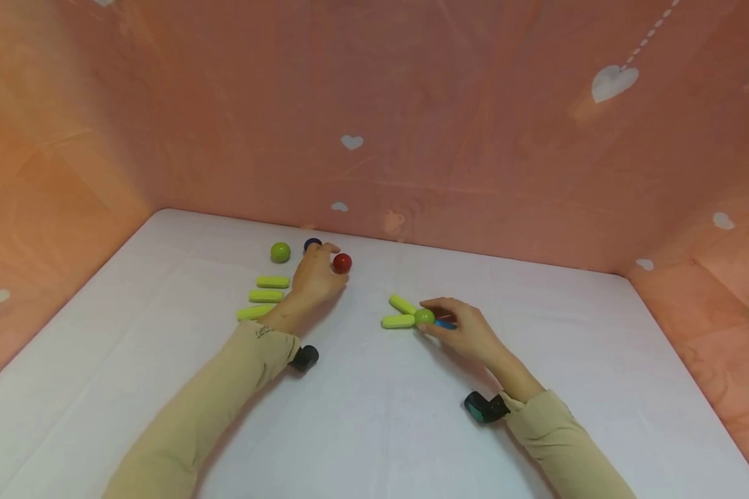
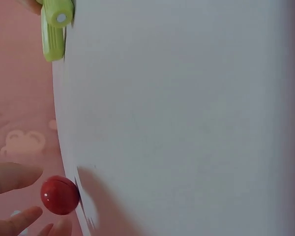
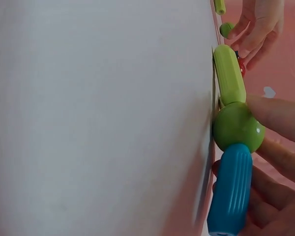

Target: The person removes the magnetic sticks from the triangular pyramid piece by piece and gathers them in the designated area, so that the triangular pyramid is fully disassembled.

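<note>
My left hand [image 1: 316,276] is at the red ball [image 1: 342,263], with thumb and fingers spread on either side of it. In the left wrist view small gaps show between the fingertips and the red ball [image 2: 60,195]. My right hand [image 1: 468,331] pinches a green ball [image 1: 424,317] between thumb and fingers. Two yellow-green rods [image 1: 399,321] and a blue rod [image 1: 446,324] stick out from this ball. The right wrist view shows the blue rod [image 3: 231,191] beneath my fingers, on the opposite side of the ball from a yellow-green rod [image 3: 229,73].
Another green ball [image 1: 280,252] and a dark blue ball [image 1: 313,244], partly behind my left hand, lie near the back edge. Three yellow-green rods [image 1: 265,296] lie left of my left wrist. An orange-pink cloth [image 1: 443,152] rises behind the white table [image 1: 362,430].
</note>
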Available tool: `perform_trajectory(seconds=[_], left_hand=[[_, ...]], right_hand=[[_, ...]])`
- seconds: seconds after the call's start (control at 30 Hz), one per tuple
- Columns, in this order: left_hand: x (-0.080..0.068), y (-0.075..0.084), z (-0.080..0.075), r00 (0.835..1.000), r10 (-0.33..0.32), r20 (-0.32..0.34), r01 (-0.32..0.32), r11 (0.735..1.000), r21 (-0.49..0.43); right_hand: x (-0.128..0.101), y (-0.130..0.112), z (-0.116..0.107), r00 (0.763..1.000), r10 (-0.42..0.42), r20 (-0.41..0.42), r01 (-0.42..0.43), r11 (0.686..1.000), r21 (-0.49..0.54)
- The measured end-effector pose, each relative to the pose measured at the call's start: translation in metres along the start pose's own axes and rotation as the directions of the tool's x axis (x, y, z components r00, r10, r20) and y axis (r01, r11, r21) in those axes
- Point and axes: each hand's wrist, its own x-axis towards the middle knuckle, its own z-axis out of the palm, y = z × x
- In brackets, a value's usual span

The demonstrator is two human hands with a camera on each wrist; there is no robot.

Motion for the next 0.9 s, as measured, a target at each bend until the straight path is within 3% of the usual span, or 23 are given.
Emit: perform_trajectory(seconds=[0.3,0.6,0.73,0.9], left_hand=[[-0.01,0.006,0.003,0.998,0.067,-0.008,-0.068,0.997,-0.034],[-0.014,-0.002,0.004,0.996,0.088,-0.007,-0.088,0.996,-0.028],[-0.015,-0.003,0.005,0.987,0.148,0.065,-0.143,0.987,-0.066],[-0.021,-0.001,0.008,0.947,0.228,0.228,-0.212,0.973,-0.092]], right_hand=[[0.001,-0.001,0.001,1.0,0.013,-0.022,-0.013,1.0,0.006],[0.003,0.0,0.002,1.0,0.002,-0.009,-0.002,1.0,0.008],[0.004,0.0,0.002,1.0,-0.001,0.008,0.001,1.0,0.009],[0.005,-0.001,0.002,0.999,-0.032,0.036,0.032,0.999,0.006]])
